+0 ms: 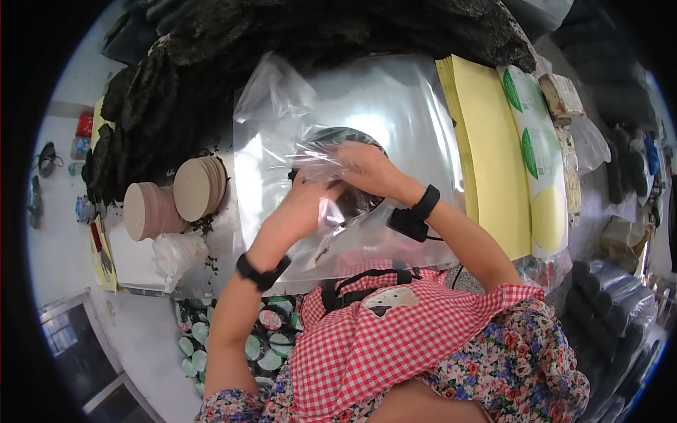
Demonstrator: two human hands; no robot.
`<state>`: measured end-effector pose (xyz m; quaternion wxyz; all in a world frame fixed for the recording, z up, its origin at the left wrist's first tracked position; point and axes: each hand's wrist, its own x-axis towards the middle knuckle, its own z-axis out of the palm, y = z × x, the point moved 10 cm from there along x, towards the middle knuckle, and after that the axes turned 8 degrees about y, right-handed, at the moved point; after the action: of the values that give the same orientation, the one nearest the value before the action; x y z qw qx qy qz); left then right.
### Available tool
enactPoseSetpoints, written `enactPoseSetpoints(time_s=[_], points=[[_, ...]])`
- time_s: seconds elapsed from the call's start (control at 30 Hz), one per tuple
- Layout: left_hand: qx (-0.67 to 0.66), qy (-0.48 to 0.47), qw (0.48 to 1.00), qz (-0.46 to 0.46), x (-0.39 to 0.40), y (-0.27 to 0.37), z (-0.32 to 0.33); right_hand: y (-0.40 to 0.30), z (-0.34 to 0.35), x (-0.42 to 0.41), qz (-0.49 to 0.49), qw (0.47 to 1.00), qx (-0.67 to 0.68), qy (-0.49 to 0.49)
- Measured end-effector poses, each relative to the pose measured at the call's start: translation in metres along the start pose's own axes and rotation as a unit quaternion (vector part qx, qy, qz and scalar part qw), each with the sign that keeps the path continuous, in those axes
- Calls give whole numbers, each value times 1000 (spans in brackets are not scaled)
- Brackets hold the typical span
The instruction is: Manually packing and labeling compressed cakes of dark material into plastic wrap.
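A dark round cake-like object (pixel 359 203) lies in front of me, partly wrapped in thin clear plastic film (pixel 322 158). My right hand (pixel 367 166) grips a bunched part of the film over its top. Close against the bunch, my left hand (pixel 301 209) also has its fingers on the film at the near left side. Both hands are slightly blurred, and they hide much of the round object. Under it spreads a stack of flat clear plastic sheets (pixel 423 132). One loose, crumpled film corner (pixel 275 95) rises at the far left of the stack.
A large heap of dark clumped material (pixel 338 31) borders the back. Left stand two stacks of pale round discs (pixel 198 189), dark crumbs and a crumpled plastic bag (pixel 180 256). Yellow sheets (pixel 489 158) and a green-printed white strip (pixel 537 143) lie right. A red-handled tool (pixel 96 237) sits far left.
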<state>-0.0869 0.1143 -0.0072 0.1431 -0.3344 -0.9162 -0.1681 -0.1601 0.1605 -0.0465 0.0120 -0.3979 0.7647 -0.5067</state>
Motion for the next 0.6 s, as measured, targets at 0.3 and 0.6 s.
enactPoseSetpoints(time_s=[0.3,0.6], points=[[-251,-123,904,-323,-37,-26,-40,-16,28,-10,-70,934,-345,-53],[-64,-1,995,-82,-36,83,-84,-5,27,-15,-60,916,-385,-96]])
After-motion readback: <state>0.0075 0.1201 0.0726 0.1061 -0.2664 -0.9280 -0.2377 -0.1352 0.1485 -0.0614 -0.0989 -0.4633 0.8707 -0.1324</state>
